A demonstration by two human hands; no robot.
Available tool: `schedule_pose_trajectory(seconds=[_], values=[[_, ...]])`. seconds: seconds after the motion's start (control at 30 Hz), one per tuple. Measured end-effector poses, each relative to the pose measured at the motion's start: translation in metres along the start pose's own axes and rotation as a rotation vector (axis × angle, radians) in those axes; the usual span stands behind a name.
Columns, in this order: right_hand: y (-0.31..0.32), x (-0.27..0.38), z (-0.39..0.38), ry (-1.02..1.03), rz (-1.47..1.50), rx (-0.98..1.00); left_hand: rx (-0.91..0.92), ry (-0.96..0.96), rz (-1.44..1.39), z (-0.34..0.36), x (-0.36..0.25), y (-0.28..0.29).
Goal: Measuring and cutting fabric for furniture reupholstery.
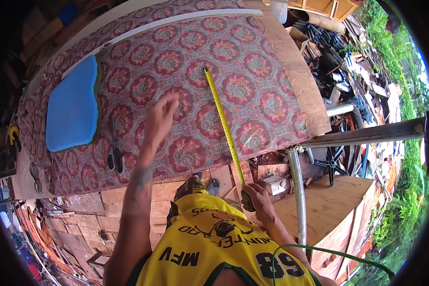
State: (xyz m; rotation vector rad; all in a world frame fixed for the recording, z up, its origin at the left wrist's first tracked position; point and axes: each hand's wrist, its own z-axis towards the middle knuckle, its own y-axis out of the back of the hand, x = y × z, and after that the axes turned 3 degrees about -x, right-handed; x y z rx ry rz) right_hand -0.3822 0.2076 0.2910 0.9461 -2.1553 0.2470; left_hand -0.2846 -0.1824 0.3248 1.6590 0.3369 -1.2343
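Note:
My right hand (258, 199), near the front edge of the patterned fabric (145, 90), is closed around a tape measure's case (247, 200). Its yellow blade (222, 117) runs out across the fabric, with the dark end tip lying near the middle. Left of that blade, my left hand (162, 117) is over the cloth with its fingers curled together; whether anything is inside them is hidden. Black-handled scissors (115, 157) rest on the fabric to the left of my left forearm. Farther left lies a blue slab (74, 105) with a dark, uneven right edge.
A long white strip (176, 21) lies along the fabric's far side. Bare plywood (295, 62) borders it on the right. Metal pipes (298, 190) stand at the front right, beside a plywood box (329, 205). Scrap wood (362, 71) is piled beyond. A green cord (329, 252) hangs at lower right.

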Motion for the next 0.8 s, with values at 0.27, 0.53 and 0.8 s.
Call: schedule_pose_trajectory(seconds=[0.27,0.53,0.8], values=[[-0.036,0.06,-0.013,-0.023,-0.106,-0.08,0.094,-0.227,0.009,0.194,0.025,-0.068],[-0.08,0.115,0.034,0.1,-0.353,-0.161,0.135,-0.19,0.079,0.299,0.048,-0.09],[-0.107,0.171,0.072,-0.037,-0.343,-0.125,0.052,-0.32,0.119,0.359,0.055,-0.094]])
